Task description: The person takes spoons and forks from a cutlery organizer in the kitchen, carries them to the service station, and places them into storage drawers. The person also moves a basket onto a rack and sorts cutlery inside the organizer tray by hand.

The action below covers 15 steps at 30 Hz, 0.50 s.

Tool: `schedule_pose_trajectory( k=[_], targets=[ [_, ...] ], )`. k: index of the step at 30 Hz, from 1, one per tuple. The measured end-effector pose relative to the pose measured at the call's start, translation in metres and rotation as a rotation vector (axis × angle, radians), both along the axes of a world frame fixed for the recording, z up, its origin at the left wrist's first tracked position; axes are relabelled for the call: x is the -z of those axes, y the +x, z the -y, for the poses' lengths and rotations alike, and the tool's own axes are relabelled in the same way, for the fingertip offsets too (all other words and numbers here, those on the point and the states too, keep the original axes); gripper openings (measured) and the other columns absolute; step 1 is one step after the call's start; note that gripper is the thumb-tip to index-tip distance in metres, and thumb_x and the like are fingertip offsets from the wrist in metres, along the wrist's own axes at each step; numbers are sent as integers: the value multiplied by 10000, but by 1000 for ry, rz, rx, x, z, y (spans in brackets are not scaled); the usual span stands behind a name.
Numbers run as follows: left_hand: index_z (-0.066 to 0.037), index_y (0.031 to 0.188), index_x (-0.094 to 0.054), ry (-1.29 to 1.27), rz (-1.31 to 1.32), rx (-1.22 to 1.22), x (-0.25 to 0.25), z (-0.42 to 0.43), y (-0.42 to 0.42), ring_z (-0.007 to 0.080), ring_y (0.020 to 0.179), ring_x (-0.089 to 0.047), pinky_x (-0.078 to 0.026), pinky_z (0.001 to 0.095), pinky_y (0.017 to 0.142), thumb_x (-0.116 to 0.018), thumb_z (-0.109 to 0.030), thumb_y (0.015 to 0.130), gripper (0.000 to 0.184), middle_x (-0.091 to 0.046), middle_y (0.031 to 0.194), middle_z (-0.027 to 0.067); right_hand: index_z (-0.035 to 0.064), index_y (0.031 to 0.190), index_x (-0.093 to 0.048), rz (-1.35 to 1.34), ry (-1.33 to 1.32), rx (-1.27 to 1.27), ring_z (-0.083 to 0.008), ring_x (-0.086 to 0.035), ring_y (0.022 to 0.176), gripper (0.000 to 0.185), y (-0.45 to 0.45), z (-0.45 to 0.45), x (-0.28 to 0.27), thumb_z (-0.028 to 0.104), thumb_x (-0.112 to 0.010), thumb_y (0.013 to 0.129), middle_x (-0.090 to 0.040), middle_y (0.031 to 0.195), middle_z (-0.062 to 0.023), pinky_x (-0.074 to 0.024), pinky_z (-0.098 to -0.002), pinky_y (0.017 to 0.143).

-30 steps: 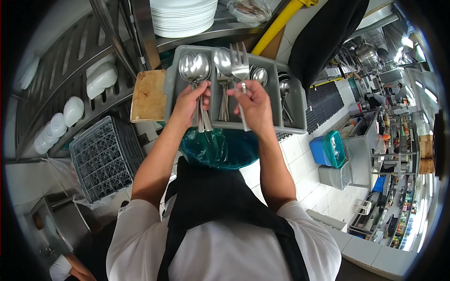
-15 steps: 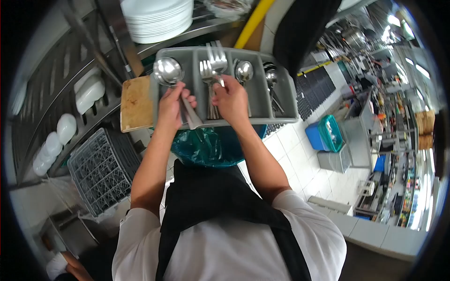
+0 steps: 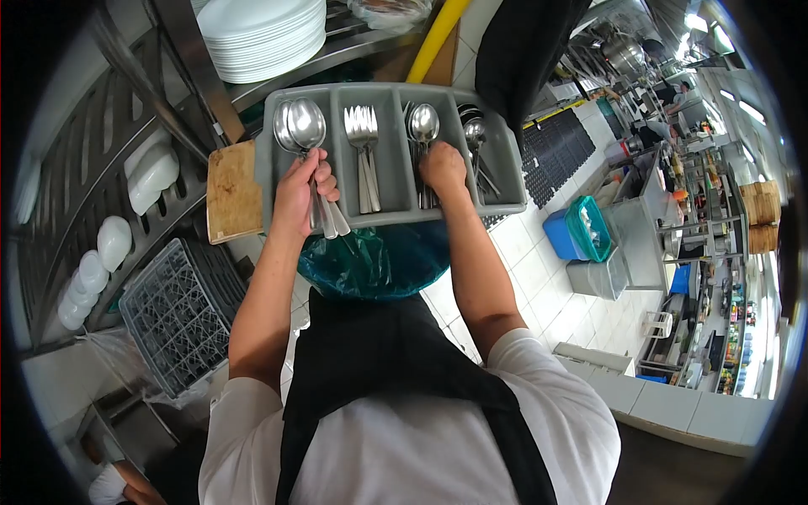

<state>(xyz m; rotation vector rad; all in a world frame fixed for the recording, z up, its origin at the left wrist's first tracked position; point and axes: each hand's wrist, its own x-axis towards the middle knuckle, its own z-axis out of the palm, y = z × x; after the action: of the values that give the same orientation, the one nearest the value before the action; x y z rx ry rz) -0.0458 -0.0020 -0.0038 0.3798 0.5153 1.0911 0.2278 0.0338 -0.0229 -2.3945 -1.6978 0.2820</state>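
A grey cutlery tray lies ahead of me, split into compartments. My left hand is closed round the handles of several large spoons over the leftmost compartment. Forks lie together in the compartment beside it. In the third compartment, my right hand is closed at the handles of a spoon and other cutlery; its fingertips are partly hidden. More spoons, some with dark parts, rest in the rightmost compartment.
A wooden board adjoins the tray's left side. White plates are stacked behind. A green bag hangs below the tray. At left is a glass rack; a blue bin stands right. Another person's arm shows at lower left.
My right hand has moved right from the forks to the third compartment, and the fork it held now lies among the others. My left hand still holds spoons. The view has shifted.
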Motion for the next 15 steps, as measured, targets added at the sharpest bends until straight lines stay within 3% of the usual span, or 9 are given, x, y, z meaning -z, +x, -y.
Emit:
schedule_pose_trajectory(
  k=[4, 5, 8, 9, 13, 15],
  targets=[
    [-99, 1028, -532, 3, 31, 0, 2, -1, -1, 100, 579, -447, -404, 276, 545, -539, -275, 1017, 176, -468, 711, -18, -15, 966, -662, -137, 235, 54, -436, -641, 995, 259, 4, -1, 6, 206, -591, 848, -682, 981, -272, -505, -496, 884],
    [-98, 1032, -533, 5, 14, -4, 2, 0, -1, 101, 582, -451, -407, 277, 544, -543, -272, 1015, 175, -476, 717, -15, -25, 930, -652, -130, 284, 23, -400, -685, 909, 199, 6, -1, 5, 145, -572, 865, -699, 952, -245, -542, -465, 827],
    [-95, 1044, -535, 14, -36, -16, 0, 0, 1, 103, 587, -462, -412, 282, 539, -559, -267, 1007, 178, -498, 739, -8, -16, 966, -634, -546, 345, 29, -334, -701, 791, 183, 5, 10, -16, 134, -577, 877, -700, 904, -237, -554, -421, 721],
    [-94, 1048, -537, 14, -53, -20, 0, 0, 3, 104, 588, -464, -413, 284, 536, -566, -266, 1004, 181, -505, 746, -7, -10, 951, -629, -634, 337, 47, -222, -668, 670, 148, -2, 18, -30, 123, -576, 910, -699, 836, -172, -535, -345, 592],
    [-95, 1068, -550, 37, -230, -51, -2, 0, 6, 118, 637, -551, -465, 278, 555, -598, -287, 986, 214, -592, 824, 12, -8, 1015, -616, -1037, 308, -95, -122, -603, 613, 168, -39, 39, -65, 136, -545, 970, -663, 772, -58, -509, -263, 526],
    [-92, 1076, -562, 58, -264, -46, 0, 0, 6, 124, 684, -605, -502, 270, 581, -611, -323, 977, 257, -639, 886, 26, -12, 1046, -607, -1128, 272, -124, -125, -618, 637, 177, -72, 50, -85, 136, -547, 968, -676, 799, -70, -513, -262, 525]
  ],
)
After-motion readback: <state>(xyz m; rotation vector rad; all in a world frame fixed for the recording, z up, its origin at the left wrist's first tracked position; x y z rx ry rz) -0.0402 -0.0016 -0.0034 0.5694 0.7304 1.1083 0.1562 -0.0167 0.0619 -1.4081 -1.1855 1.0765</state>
